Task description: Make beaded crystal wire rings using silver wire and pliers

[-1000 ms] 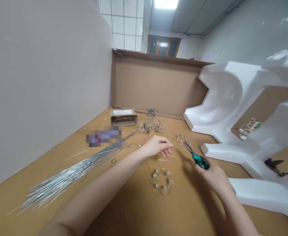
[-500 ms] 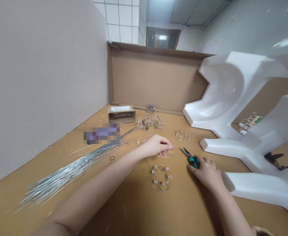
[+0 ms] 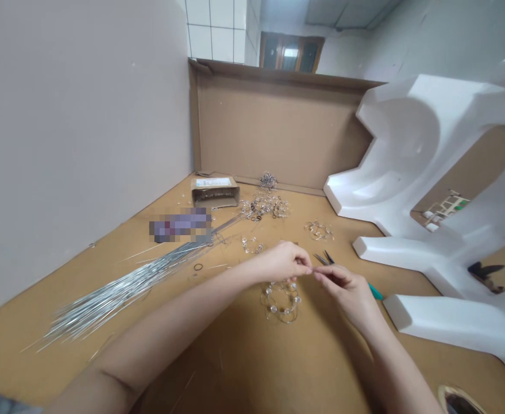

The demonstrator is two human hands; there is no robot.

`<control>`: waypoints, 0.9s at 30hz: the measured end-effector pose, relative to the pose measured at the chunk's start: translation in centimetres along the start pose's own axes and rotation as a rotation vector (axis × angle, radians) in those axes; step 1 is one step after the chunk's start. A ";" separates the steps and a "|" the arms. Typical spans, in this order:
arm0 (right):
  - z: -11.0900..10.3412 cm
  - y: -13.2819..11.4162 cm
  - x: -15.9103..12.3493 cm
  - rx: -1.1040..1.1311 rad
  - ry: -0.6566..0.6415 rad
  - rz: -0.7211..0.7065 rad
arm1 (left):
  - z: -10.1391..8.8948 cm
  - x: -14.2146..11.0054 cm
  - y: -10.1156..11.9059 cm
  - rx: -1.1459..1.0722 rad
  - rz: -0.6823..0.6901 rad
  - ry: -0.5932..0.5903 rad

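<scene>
At the left, a pale grey panel (image 3: pixel 84 144) stands beside the yellow-brown work surface (image 3: pixel 316 368). A bundle of thin silvery wires (image 3: pixel 118 296) lies slantwise along it, splayed at its near left end and narrowing towards the far right. Just beyond the bundle is a purplish item (image 3: pixel 180 225), pixelated so that its nature cannot be made out. A small dark ring (image 3: pixel 197 267) lies just to the right of the wires, and farther back sits a small cardboard box (image 3: pixel 215 195), its open side facing near and a whitish label on top. To the right come a short curve of clear beads (image 3: pixel 252 248) and, farther off, a tangled heap of beaded wire (image 3: pixel 269 204). The left hand (image 3: pixel 289 260) has its thumb and fingertips pinched together; whatever they hold is too small to tell. Partly behind and below it, on the near side, a beaded wire ring (image 3: pixel 283 307) lies flat on the surface. The right hand (image 3: pixel 347 284), also pinching, meets the left at the fingertips; its contents cannot be told either. Another wire ring (image 3: pixel 320 230) lies beyond, and green-handled pliers (image 3: pixel 375 292) rest partly hidden behind the right hand. White moulded foam (image 3: pixel 390 167) fills the far right.
</scene>
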State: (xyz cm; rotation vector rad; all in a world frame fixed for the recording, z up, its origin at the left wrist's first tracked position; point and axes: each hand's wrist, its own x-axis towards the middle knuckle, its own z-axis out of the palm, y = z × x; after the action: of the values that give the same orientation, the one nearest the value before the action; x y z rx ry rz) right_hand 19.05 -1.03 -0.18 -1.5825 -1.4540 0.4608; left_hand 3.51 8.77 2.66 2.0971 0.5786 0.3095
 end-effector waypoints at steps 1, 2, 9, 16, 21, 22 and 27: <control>-0.1 -0.1 0.0 0.027 -0.008 0.054 | 0.0 0.1 -0.1 -0.056 -0.019 -0.002; -0.2 -0.3 -0.1 0.059 -0.024 0.111 | 0.0 0.2 -0.1 -0.107 -0.027 -0.002; -0.4 -1.1 -0.2 0.337 -0.111 0.256 | 0.4 0.7 -0.1 -0.265 -0.039 0.018; -1.0 -1.0 -0.3 0.367 -0.095 0.273 | 0.9 1.0 -0.8 -0.440 0.022 0.084; -1.3 -1.6 -0.3 0.420 -0.114 0.257 | 0.7 0.9 -0.5 -0.527 0.029 0.099; -1.2 -1.7 -0.3 0.433 -0.113 0.256 | 0.7 0.9 -0.4 -0.538 0.029 0.103; -0.7 -1.3 -0.2 0.459 -0.084 0.231 | 1.2 1.0 -0.3 -0.490 0.006 0.193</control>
State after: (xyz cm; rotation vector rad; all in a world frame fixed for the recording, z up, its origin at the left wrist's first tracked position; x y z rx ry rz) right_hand 18.80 -1.59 1.18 -1.3700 -1.1237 0.9341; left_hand 4.82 8.57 1.77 1.6070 0.5441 0.5983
